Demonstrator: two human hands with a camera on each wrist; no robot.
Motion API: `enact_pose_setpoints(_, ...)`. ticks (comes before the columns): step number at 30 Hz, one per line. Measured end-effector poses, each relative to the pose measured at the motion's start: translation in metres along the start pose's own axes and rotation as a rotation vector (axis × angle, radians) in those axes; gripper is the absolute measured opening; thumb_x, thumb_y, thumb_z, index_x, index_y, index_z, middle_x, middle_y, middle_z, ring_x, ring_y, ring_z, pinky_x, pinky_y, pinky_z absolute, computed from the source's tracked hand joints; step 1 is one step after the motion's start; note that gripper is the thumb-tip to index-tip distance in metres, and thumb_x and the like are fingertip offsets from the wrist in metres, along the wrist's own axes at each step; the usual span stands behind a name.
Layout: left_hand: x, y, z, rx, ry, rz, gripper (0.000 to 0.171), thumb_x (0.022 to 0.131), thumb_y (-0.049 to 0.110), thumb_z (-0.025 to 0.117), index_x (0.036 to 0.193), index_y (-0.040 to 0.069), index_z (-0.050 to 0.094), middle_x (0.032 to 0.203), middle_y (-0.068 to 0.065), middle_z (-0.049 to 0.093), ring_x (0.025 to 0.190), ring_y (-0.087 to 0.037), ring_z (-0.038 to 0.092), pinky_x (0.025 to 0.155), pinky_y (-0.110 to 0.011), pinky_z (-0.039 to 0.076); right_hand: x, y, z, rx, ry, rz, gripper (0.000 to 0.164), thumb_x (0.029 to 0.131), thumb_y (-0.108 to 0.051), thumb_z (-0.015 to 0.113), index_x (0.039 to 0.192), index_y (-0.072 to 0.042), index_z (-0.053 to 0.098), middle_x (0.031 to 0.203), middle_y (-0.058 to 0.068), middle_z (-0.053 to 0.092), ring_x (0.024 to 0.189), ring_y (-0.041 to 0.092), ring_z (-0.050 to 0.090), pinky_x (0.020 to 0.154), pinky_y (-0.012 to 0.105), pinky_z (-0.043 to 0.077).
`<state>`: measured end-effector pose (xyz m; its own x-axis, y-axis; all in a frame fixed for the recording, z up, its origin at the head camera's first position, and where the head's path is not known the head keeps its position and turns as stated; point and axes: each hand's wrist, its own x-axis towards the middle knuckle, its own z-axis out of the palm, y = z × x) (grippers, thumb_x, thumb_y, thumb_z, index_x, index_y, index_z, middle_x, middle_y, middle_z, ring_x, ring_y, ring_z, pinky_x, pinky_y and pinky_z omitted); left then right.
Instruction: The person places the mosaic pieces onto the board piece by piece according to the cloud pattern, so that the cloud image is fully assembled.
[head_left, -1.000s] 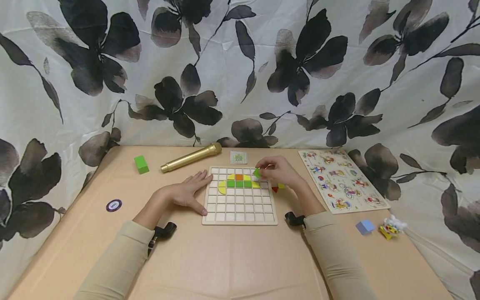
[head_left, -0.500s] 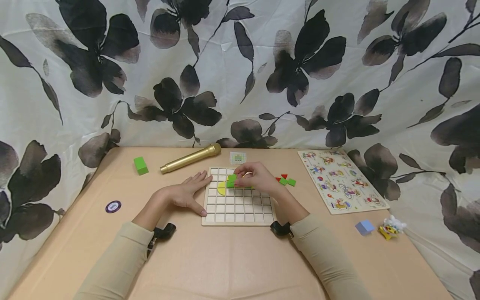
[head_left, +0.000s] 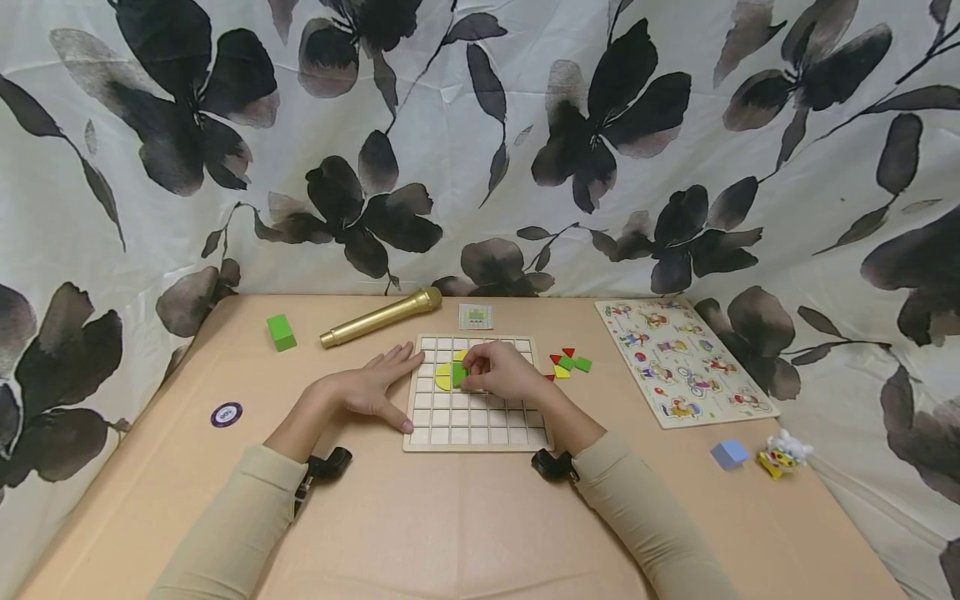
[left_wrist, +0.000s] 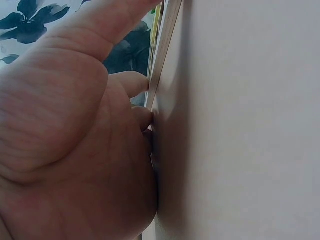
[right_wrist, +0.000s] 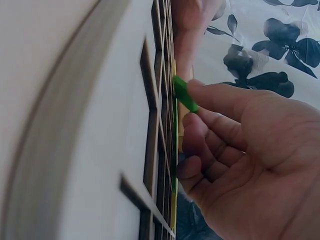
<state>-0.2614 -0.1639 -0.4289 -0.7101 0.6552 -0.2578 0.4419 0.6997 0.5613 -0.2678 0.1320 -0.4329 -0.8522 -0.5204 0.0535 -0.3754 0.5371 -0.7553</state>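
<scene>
A square wooden grid board lies on the table. My left hand rests beside its left edge, fingers spread, with the thumb and fingertips against the frame. Over the upper part of the board, my right hand pinches a green square tile between thumb and fingers. In the right wrist view that tile is tilted, one edge right at the grid. Just left of it, yellow rounded tiles sit in the cells. The right hand hides other tiles set in the middle of the board.
Loose red, green and yellow tiles lie right of the board. Behind it are a small pattern card and a gold tube. Around stand a green block, a round chip, a picture board, a blue cube and a toy figure.
My right hand has moved left from the board's upper right corner to its middle left, a green tile between its fingers, uncovering the loose tiles. The left hand stays in place.
</scene>
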Motion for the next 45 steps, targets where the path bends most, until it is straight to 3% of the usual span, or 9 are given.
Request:
enact_pose_setpoints(17, -0.001, -0.001, 0.000, -0.002, 0.005, -0.001, 0.129, 0.075, 0.059, 0.087, 0.169, 0.015, 0.011, 0.175, -0.017, -0.010, 0.162, -0.040, -0.010, 0.129, -0.064, -0.001, -0.002, -0.006, 0.001, -0.126, -0.063, 0.033, 0.017, 0.087, -0.016, 0.086, 0.098, -0.010, 0.074, 0.077, -0.001, 0.062, 0.071, 0.012, 0.054, 0.063, 0.024, 0.042)
enact_pose_setpoints(24, 0.000, -0.002, 0.000, 0.002, 0.003, -0.008, 0.129, 0.075, 0.060, 0.087, 0.169, 0.016, 0.010, 0.175, -0.017, -0.010, 0.162, -0.039, -0.010, 0.129, -0.065, 0.000, -0.003, -0.011, -0.005, -0.145, -0.034, -0.001, 0.028, 0.087, -0.018, 0.086, 0.110, -0.008, 0.075, 0.083, 0.000, 0.066, 0.075, 0.015, 0.057, 0.067, 0.027, 0.046)
enact_pose_setpoints(30, 0.000, -0.001, -0.001, 0.008, 0.005, -0.008, 0.129, 0.075, 0.059, 0.087, 0.169, 0.014, 0.011, 0.175, -0.018, -0.009, 0.162, -0.040, -0.009, 0.129, -0.064, 0.000, -0.011, -0.012, -0.035, -0.132, -0.014, -0.104, 0.041, 0.091, -0.017, 0.082, 0.127, -0.003, 0.071, 0.112, 0.013, 0.072, 0.089, 0.019, 0.063, 0.078, 0.030, 0.054)
enact_pose_setpoints(33, 0.000, 0.000, -0.001, 0.006, 0.007, -0.005, 0.129, 0.075, 0.058, 0.087, 0.169, 0.014, 0.011, 0.175, -0.018, -0.009, 0.162, -0.040, -0.008, 0.129, -0.064, 0.000, -0.018, -0.010, -0.053, -0.133, 0.002, -0.113, 0.043, 0.091, -0.016, 0.081, 0.131, -0.005, 0.070, 0.122, 0.018, 0.071, 0.091, 0.021, 0.065, 0.076, 0.032, 0.056)
enact_pose_setpoints(39, 0.000, 0.000, 0.000, 0.000, 0.003, -0.004, 0.129, 0.075, 0.057, 0.088, 0.169, 0.014, 0.011, 0.175, -0.017, -0.009, 0.162, -0.040, -0.009, 0.129, -0.064, 0.000, -0.032, 0.009, -0.084, -0.220, 0.078, -0.029, 0.043, 0.092, -0.017, 0.080, 0.133, -0.011, 0.070, 0.130, 0.016, 0.069, 0.095, 0.023, 0.063, 0.075, 0.034, 0.054)
enact_pose_setpoints(45, 0.000, 0.000, 0.000, 0.001, 0.001, -0.005, 0.129, 0.075, 0.058, 0.088, 0.169, 0.014, 0.010, 0.175, -0.017, -0.009, 0.162, -0.040, -0.009, 0.129, -0.064, 0.000, -0.045, 0.032, -0.111, -0.294, 0.081, 0.040, 0.037, 0.092, -0.009, 0.077, 0.129, -0.002, 0.071, 0.121, 0.018, 0.072, 0.098, 0.028, 0.064, 0.080, 0.038, 0.054)
